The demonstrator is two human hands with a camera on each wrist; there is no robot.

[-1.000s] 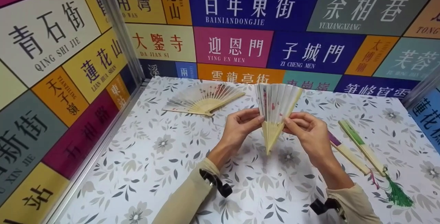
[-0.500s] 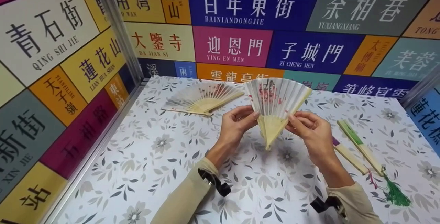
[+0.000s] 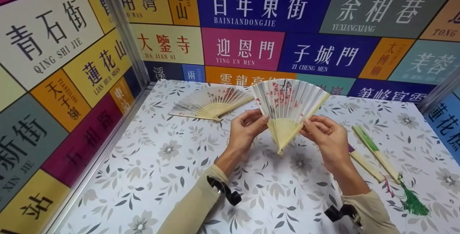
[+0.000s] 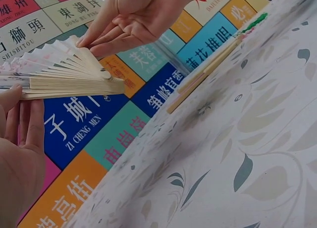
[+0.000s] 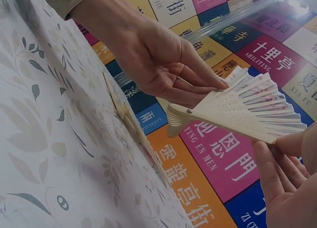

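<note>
Between both hands, above the table, a white folding fan (image 3: 284, 104) with red blossoms stands partly spread, its pivot end pointing down. My left hand (image 3: 245, 129) pinches its left outer rib between thumb and fingers. On the opposite side, my right hand (image 3: 326, 135) pinches the right outer rib. Pierced pale ribs (image 5: 233, 109) and the rivet show in the right wrist view. From the left wrist, the same fan (image 4: 59, 72) is seen edge-on with its pleats half spread.
Behind the left hand, a second white fan (image 3: 212, 102) lies spread on the table. To the right lie a folded green fan (image 3: 373, 149) with a green tassel (image 3: 413, 201) and a folded purple fan (image 3: 366, 164), partly hidden by the right hand. Sign-covered panels (image 3: 244, 49) enclose the floral tabletop (image 3: 172, 191).
The held fan has widened from a narrow wedge to a broader spread, showing more of the red blossoms. My hands have moved slightly apart. The fans on the table stay put.
</note>
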